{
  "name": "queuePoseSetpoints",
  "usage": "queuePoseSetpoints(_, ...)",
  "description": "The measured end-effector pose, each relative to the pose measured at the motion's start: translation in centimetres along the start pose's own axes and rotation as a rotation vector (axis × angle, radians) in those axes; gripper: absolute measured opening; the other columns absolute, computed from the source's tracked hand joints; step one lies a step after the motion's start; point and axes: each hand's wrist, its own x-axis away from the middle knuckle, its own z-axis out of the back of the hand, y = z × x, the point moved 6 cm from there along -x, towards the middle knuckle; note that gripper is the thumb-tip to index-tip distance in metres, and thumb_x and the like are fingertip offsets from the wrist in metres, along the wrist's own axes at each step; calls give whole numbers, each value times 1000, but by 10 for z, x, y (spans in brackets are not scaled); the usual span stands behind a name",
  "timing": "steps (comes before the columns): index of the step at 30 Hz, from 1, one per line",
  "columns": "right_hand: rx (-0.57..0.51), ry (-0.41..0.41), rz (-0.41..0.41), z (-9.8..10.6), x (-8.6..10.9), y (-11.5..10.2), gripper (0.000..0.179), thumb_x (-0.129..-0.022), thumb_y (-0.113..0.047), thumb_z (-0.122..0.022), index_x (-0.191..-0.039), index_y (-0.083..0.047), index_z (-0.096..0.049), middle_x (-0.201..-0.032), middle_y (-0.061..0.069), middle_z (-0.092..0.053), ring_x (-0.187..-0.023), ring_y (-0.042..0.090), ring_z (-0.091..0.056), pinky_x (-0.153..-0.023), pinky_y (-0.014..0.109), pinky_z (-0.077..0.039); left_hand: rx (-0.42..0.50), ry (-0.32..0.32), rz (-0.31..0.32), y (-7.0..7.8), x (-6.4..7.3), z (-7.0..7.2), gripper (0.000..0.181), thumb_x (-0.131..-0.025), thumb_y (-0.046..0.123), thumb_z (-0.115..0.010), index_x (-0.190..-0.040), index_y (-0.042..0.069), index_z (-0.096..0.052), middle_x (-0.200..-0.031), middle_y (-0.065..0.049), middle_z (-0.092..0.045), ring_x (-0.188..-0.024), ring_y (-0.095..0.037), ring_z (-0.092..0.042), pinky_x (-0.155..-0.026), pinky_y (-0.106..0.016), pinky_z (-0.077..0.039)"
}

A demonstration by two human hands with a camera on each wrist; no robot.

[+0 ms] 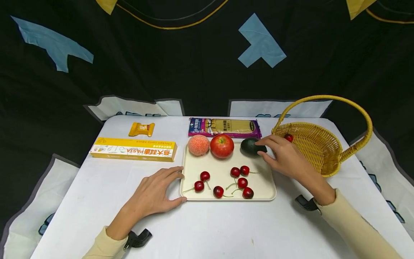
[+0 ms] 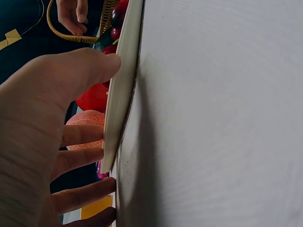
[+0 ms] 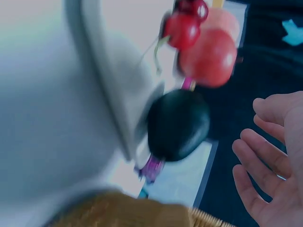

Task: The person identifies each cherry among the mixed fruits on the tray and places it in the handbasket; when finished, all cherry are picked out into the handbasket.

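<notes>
- Tray (image 1: pixel 223 165), centre of the frame, left hand (image 1: pixel 154 190) touching its left edge, fingers loosely spread
- Right hand (image 1: pixel 284 154), right of centre, fingers parted, holding nothing
- Avocado (image 1: pixel 248 148), on the tray's upper right, probably firm, smooth, fairly light; best held round its middle
</notes>
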Motion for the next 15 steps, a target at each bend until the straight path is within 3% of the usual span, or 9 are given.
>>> queuePoseSetpoints(9, -54, -44, 116, -20, -6, -39, 34, -92, -20, -88, -123, -12, -78, -122, 4, -74, -112, 26, -73, -95, 46, -61, 6, 4, -5, 0, 1, 0, 63, -82, 68, -81, -129, 28, -71, -156, 6, -59, -132, -22, -64, -73, -46, -60)
queuePoseSetpoints(15, -66, -92, 139, -35, -4, -47, 30, -93, -19, -86, -122, -12, -79, -120, 3, -75, -111, 24, -73, -91, 43, -62, 11, -1, 2, 0, 1, 0, 63, -82, 68, -81, -130, 28, -70, -157, 6, -58, -134, -22, -63, -73, -47, -60)
